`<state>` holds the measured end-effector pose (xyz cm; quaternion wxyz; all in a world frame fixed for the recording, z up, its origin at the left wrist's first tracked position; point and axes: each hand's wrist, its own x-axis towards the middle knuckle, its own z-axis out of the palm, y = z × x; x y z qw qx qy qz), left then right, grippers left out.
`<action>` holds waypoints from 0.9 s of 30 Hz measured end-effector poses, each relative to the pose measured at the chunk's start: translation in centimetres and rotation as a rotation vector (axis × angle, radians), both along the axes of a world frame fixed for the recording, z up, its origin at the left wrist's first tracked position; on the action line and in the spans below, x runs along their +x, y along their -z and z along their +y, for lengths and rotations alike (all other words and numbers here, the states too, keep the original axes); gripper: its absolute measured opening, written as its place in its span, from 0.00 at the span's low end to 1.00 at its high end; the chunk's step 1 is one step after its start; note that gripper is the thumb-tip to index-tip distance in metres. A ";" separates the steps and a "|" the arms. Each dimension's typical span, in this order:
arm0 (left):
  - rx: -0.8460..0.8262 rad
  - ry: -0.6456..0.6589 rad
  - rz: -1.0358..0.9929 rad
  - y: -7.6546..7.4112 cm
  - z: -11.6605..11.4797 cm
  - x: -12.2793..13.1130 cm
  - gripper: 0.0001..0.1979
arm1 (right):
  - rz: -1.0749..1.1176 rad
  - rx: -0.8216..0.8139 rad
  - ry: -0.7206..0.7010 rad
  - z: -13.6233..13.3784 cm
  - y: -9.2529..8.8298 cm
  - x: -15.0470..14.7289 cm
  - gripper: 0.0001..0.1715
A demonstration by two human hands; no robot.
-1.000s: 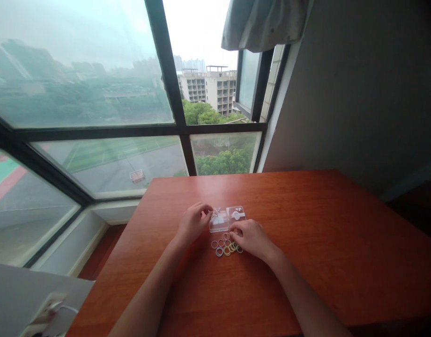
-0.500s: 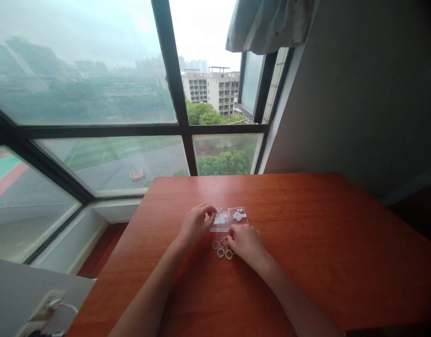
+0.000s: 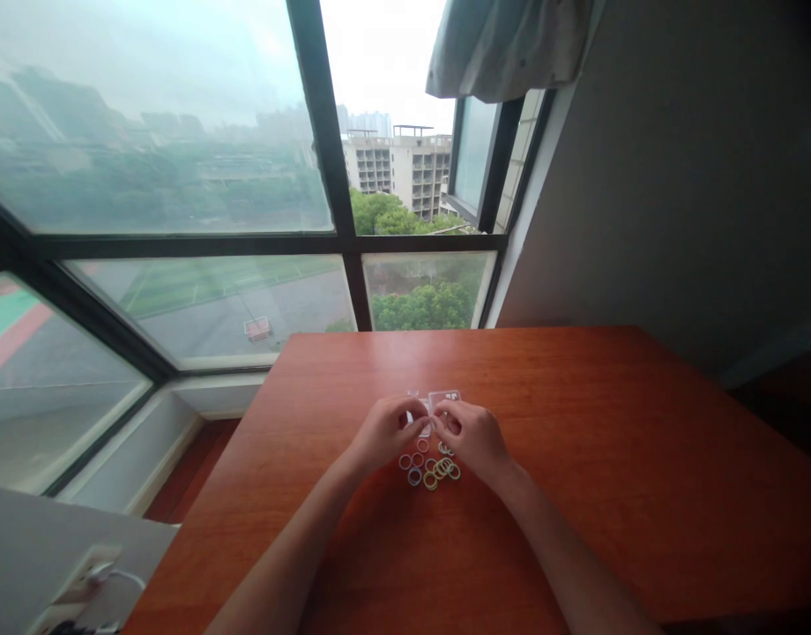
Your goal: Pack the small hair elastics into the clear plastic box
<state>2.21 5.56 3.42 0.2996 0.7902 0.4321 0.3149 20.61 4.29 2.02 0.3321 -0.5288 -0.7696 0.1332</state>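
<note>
A small clear plastic box [image 3: 440,399] lies open on a reddish wooden table [image 3: 610,459]. Just in front of it several small coloured rings [image 3: 429,467] are scattered, pink, blue, yellow and green. My left hand [image 3: 384,432] and my right hand [image 3: 472,437] meet fingertip to fingertip above the rings, right at the near edge of the box. Both have their fingers pinched together around something too small to make out. The hands hide most of the box.
Large windows [image 3: 181,176] with dark frames stand beyond the table's far and left edges. A grey wall [image 3: 676,176] rises on the right, a curtain [image 3: 504,44] hangs at the top. A white socket with a cable [image 3: 92,573] is at the lower left.
My left hand has moved right from the box's left side and my right hand has lifted off the rings; the two now meet in front of the box. More rings show.
</note>
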 end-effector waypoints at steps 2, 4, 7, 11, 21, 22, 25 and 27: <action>0.002 -0.011 -0.009 0.0 0.0 0.0 0.06 | 0.030 0.012 -0.004 -0.1 0.0 -0.1 0.07; 0.004 -0.017 -0.012 0.1 0.1 0.0 0.06 | 0.048 0.000 -0.010 -0.2 -0.2 -0.2 0.08; -0.002 -0.023 0.012 0.2 0.1 0.0 0.06 | 0.041 -0.041 -0.011 -0.3 -0.4 -0.3 0.08; 0.041 -0.087 0.055 0.6 0.6 -0.5 0.05 | 0.017 -0.070 0.013 -0.1 -0.2 0.0 0.11; 0.146 -0.331 0.185 2.2 2.2 -2.3 0.07 | -0.047 -0.206 0.055 0.5 0.7 1.7 0.11; 0.129 -0.336 0.198 2.3 2.2 -2.5 0.07 | -0.064 -0.228 0.042 0.5 0.6 1.8 0.10; 0.061 -0.346 0.231 2.3 2.0 -2.7 0.11 | -0.111 -0.295 0.000 0.3 0.2 2.4 0.09; 0.031 -0.337 0.259 2.1 1.9 -2.9 0.13 | -0.149 -0.331 -0.020 0.1 -0.1 2.7 0.09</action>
